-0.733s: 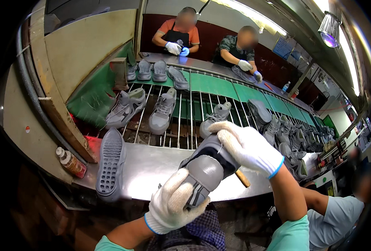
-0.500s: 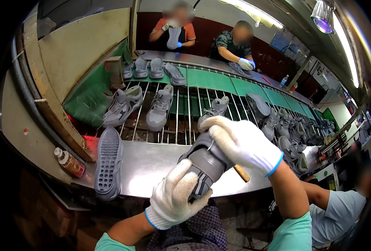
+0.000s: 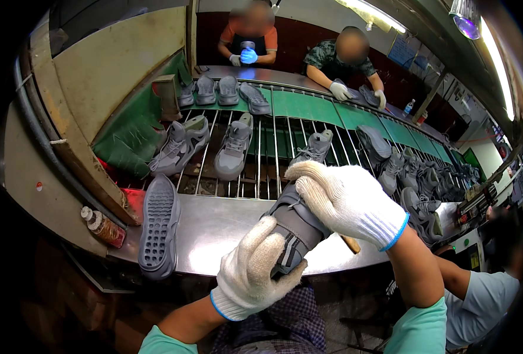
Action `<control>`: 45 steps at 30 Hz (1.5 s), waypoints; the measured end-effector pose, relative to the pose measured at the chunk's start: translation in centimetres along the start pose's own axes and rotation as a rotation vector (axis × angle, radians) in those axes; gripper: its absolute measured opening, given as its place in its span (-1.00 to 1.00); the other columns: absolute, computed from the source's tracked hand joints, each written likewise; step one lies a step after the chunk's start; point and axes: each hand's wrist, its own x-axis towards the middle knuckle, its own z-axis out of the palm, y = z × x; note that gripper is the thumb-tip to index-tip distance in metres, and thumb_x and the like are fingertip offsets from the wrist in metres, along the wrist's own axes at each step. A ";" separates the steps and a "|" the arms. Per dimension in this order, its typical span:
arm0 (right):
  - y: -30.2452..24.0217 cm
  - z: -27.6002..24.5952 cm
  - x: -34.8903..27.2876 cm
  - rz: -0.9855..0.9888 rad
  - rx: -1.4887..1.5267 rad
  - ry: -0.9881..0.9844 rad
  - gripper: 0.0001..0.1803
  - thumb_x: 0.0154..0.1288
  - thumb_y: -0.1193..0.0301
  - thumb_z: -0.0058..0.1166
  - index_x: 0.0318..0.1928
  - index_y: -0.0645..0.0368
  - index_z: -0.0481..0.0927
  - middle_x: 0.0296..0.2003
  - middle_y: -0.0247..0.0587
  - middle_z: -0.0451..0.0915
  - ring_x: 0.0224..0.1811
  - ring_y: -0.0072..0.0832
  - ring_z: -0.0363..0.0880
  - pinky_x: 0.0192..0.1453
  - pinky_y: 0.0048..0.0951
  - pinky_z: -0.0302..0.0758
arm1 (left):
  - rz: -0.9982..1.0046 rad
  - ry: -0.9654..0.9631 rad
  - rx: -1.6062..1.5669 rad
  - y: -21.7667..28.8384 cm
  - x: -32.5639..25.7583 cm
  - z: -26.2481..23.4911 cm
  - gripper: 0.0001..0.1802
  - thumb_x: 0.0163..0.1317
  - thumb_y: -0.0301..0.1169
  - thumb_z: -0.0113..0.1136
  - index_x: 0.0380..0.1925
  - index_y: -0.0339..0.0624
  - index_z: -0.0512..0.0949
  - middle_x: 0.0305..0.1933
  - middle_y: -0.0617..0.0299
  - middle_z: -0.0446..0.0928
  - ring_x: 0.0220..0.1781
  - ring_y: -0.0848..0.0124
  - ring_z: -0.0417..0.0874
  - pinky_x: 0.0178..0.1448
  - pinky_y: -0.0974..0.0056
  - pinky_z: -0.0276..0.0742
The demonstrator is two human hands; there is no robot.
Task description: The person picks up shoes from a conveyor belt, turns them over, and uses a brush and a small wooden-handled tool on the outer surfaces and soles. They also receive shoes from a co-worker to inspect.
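A grey shoe upper (image 3: pixel 301 228) is held above the metal bench edge, its heel end toward me. My left hand (image 3: pixel 255 270), in a white knit glove, wraps its fingers round the heel. My right hand (image 3: pixel 351 202), gloved the same way, lies over the toe end with fingers bent and pressed on it. That hand hides much of the front of the shoe. A loose grey sole (image 3: pixel 158 227) stands to the left on the bench with its studded underside showing. Beneath my right hand, a wooden handle (image 3: pixel 351 243) sticks out at the bench edge.
Beyond the steel bench (image 3: pixel 208 224), a rack of metal rods (image 3: pixel 264 156) carries several grey shoes (image 3: pixel 235 147) and a green belt (image 3: pixel 299 113) with soles. A bottle (image 3: pixel 103 227) stands at the left post. Two co-workers sit opposite; another person's sleeve (image 3: pixel 482 304) is close at right.
The view has shifted slightly. My hands keep their hold on the shoe, with little change. Across the bench, one co-worker has lowered a sole, and the other's hands have moved apart.
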 end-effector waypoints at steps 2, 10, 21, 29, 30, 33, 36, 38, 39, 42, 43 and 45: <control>-0.4 -0.1 0.0 0.015 -0.037 -0.012 -0.64 0.66 0.17 -0.07 0.18 0.06 0.65 -0.17 0.04 0.80 -0.18 0.00 0.82 0.01 -0.08 0.72 | 0.003 0.002 -0.017 -0.3 -0.1 0.1 0.08 -0.02 -0.37 0.71 0.41 -0.19 0.16 0.26 -0.33 0.47 0.11 -0.15 0.78 0.04 -0.02 0.87; 0.0 0.9 1.6 -0.051 -0.064 0.041 -0.57 0.66 0.09 -0.11 0.19 0.15 0.58 -0.35 0.09 0.77 -0.29 0.04 0.80 -0.12 -0.02 0.71 | -0.039 0.013 -0.005 -1.6 0.9 -0.5 0.02 -0.02 -0.33 0.71 0.37 -0.20 0.25 0.27 -0.30 0.51 0.02 -0.10 0.83 -0.11 0.06 0.91; 3.2 3.9 5.9 -0.145 -0.002 0.217 -0.43 0.63 -0.02 -0.04 0.32 0.18 0.45 -0.28 0.18 0.76 -0.28 0.13 0.78 -0.16 0.08 0.69 | -0.351 -0.019 -0.123 -4.5 2.9 -0.5 -0.01 0.00 -0.48 0.66 0.37 -0.29 0.22 0.25 -0.19 0.49 0.17 0.13 0.70 0.25 0.06 0.72; 6.9 8.4 8.0 -0.156 0.100 0.340 -0.28 0.60 -0.08 0.03 0.53 0.07 0.31 -0.19 0.16 0.74 -0.34 0.09 0.77 -0.25 0.02 0.71 | -0.566 -0.013 0.010 -6.8 4.7 0.2 -0.03 0.05 -0.34 0.68 0.39 -0.34 0.28 0.17 -0.15 0.59 0.17 0.14 0.72 0.29 0.08 0.68; 7.4 9.0 8.3 -0.159 0.117 0.360 -0.28 0.59 -0.08 0.04 0.54 0.06 0.31 -0.17 0.17 0.74 -0.32 0.09 0.77 -0.24 0.02 0.71 | -0.589 -0.031 0.054 -7.2 5.0 0.4 -0.02 0.05 -0.33 0.67 0.39 -0.34 0.28 0.18 -0.15 0.58 0.18 0.15 0.71 0.31 0.08 0.67; 8.3 10.8 8.5 -0.114 0.252 0.280 -0.19 0.59 -0.06 0.06 0.64 0.03 0.16 -0.08 0.21 0.74 -0.22 0.13 0.79 -0.12 0.06 0.73 | -0.674 -0.015 0.002 -8.1 5.6 0.8 -0.04 0.08 -0.40 0.63 0.41 -0.36 0.26 0.22 -0.11 0.53 0.20 0.20 0.66 0.34 0.11 0.63; 8.7 11.6 8.4 -0.054 0.310 0.182 -0.10 0.58 -0.04 0.08 0.70 0.01 0.04 -0.06 0.22 0.75 -0.24 0.15 0.79 -0.13 0.08 0.74 | -0.724 -0.012 0.013 -8.8 5.8 1.1 -0.04 0.08 -0.45 0.61 0.43 -0.36 0.25 0.24 -0.08 0.51 0.22 0.23 0.64 0.35 0.13 0.62; 9.1 12.4 8.0 -0.025 0.349 0.161 -0.09 0.57 -0.03 0.09 0.71 0.01 0.02 -0.08 0.21 0.76 -0.27 0.15 0.79 -0.17 0.09 0.73 | -0.736 -0.024 0.036 -9.1 6.0 1.5 -0.06 0.10 -0.49 0.60 0.43 -0.34 0.25 0.25 -0.05 0.50 0.23 0.27 0.62 0.35 0.15 0.62; 9.3 13.1 8.0 -0.027 0.324 0.179 0.01 0.54 -0.01 0.16 0.73 0.05 -0.10 -0.28 0.27 0.76 -0.33 0.15 0.80 -0.19 0.06 0.74 | -0.756 -0.016 0.023 -8.9 6.2 1.8 -0.07 0.10 -0.51 0.59 0.43 -0.34 0.25 0.26 -0.04 0.49 0.23 0.27 0.62 0.35 0.15 0.61; 9.5 13.7 7.5 -0.016 0.366 0.133 0.02 0.55 -0.02 0.14 0.73 0.03 -0.16 -0.31 0.27 0.75 -0.36 0.16 0.78 -0.22 0.09 0.72 | -0.757 -0.009 0.011 -9.1 6.1 1.9 -0.08 0.12 -0.54 0.58 0.44 -0.32 0.24 0.27 -0.02 0.48 0.25 0.28 0.61 0.37 0.15 0.60; 9.6 13.6 7.2 -0.019 0.376 0.103 -0.01 0.57 0.01 0.10 0.74 -0.04 -0.17 -0.10 0.18 0.77 -0.32 0.17 0.78 -0.21 0.10 0.73 | -0.761 -0.002 -0.007 -9.2 6.1 1.8 -0.07 0.12 -0.53 0.58 0.44 -0.32 0.24 0.27 -0.02 0.48 0.25 0.28 0.61 0.37 0.15 0.60; 10.5 14.3 6.7 -0.035 0.445 0.062 -0.02 0.58 0.02 0.09 0.74 -0.04 -0.17 -0.12 0.17 0.78 -0.35 0.18 0.77 -0.21 0.11 0.73 | -0.747 0.009 0.001 -9.3 5.9 1.8 -0.06 0.11 -0.50 0.61 0.45 -0.31 0.25 0.27 0.00 0.48 0.28 0.28 0.58 0.40 0.14 0.57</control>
